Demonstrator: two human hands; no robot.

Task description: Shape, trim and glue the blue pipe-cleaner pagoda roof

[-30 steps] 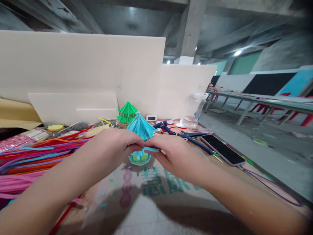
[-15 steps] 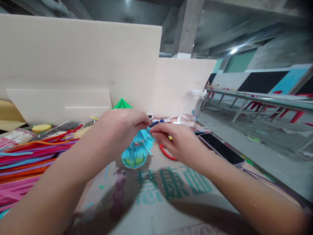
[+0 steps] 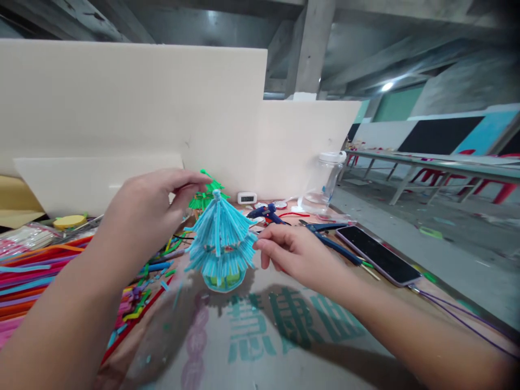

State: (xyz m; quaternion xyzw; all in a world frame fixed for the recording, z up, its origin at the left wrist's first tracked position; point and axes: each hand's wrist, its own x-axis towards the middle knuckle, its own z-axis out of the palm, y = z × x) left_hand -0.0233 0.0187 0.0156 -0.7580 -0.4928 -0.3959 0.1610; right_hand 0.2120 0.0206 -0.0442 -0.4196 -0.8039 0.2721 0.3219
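Observation:
A small blue pipe-cleaner pavilion (image 3: 221,244) with a tiered, fringed roof stands upright on a printed cardboard sheet (image 3: 284,330). My left hand (image 3: 146,214) hovers just left of its peak. Its index finger and thumb are spread apart and hold nothing. My right hand (image 3: 290,254) comes in from the right with its fingertips drawn together at the lower roof's edge, pinching the fringe. A green pavilion (image 3: 203,196) of the same kind stands behind, partly hidden by my left hand.
A heap of coloured pipe cleaners (image 3: 32,265) and cut scraps (image 3: 140,295) lies at the left. A phone (image 3: 377,260) with a purple cable, blue pliers (image 3: 327,238), a glue gun (image 3: 266,212), a clear jar (image 3: 323,181) and a small clock (image 3: 246,197) sit at the right. White boards (image 3: 134,103) stand behind.
The blue pavilion, tilted and held up between both hands before, now stands upright on the cardboard. My left hand has let go and drawn back left; my right hand stays at the roof's edge.

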